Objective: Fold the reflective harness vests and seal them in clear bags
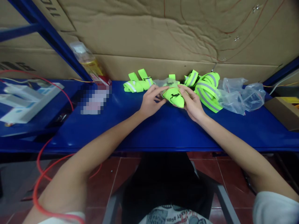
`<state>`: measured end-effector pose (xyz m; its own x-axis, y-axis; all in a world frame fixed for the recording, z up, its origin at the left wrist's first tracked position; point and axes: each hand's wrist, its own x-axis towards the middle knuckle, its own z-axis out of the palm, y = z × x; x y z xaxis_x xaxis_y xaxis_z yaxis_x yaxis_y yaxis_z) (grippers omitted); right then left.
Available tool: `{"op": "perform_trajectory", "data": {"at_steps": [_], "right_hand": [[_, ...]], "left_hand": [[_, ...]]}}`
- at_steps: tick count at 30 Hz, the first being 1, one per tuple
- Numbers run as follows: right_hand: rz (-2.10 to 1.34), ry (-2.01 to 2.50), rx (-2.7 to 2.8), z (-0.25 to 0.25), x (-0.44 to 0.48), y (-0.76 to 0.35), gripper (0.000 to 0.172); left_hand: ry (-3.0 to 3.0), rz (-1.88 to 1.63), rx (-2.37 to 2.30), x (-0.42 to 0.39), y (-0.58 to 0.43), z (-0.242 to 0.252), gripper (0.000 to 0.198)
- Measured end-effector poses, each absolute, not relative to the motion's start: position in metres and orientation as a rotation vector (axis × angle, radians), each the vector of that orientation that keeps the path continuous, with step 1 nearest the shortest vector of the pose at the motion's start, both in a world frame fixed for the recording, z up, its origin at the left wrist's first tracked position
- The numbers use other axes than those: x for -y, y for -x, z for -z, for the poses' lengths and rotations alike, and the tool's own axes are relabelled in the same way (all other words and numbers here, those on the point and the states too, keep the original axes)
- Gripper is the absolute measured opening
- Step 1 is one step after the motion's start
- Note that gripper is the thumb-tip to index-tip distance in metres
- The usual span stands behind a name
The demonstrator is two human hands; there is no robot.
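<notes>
Both hands meet over the blue table, holding one folded neon-green strap with a black buckle. My left hand pinches its left end together with a thin clear plastic bag. My right hand grips the strap's right side, fingers curled round it. Behind the left hand lie more folded green straps. To the right sits a pile of green straps with grey reflective bands.
Crumpled clear plastic bags lie at the right, a cardboard box beyond them. A bottle in plastic leans by the blue frame post. White boxes sit far left. A red cable hangs below. Cardboard lines the back wall.
</notes>
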<state>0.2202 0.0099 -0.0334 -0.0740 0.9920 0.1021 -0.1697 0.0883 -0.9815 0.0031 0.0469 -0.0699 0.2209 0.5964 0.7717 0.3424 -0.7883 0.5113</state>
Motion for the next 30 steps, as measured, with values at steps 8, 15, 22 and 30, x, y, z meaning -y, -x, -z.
{"op": "perform_trajectory", "data": {"at_steps": [8,15,22,30], "right_hand": [[-1.191,0.894,1.413,0.032,-0.007,-0.222,0.091],[-0.946,1.06,1.421,0.046,-0.016,-0.225,0.086],[-1.011,0.997,1.476,0.045,-0.017,-0.228,0.07],[-1.029,1.008,1.617,0.049,-0.024,-0.239,0.055]], "left_hand": [[-2.149,-1.666,-0.922,-0.05,-0.003,0.071,0.04],[-2.261,-1.436,-0.776,-0.029,-0.009,0.061,0.064],[-2.293,-1.46,-0.936,-0.029,-0.01,0.062,0.054],[-2.477,-1.409,-0.935,-0.039,0.005,0.052,0.041]]}}
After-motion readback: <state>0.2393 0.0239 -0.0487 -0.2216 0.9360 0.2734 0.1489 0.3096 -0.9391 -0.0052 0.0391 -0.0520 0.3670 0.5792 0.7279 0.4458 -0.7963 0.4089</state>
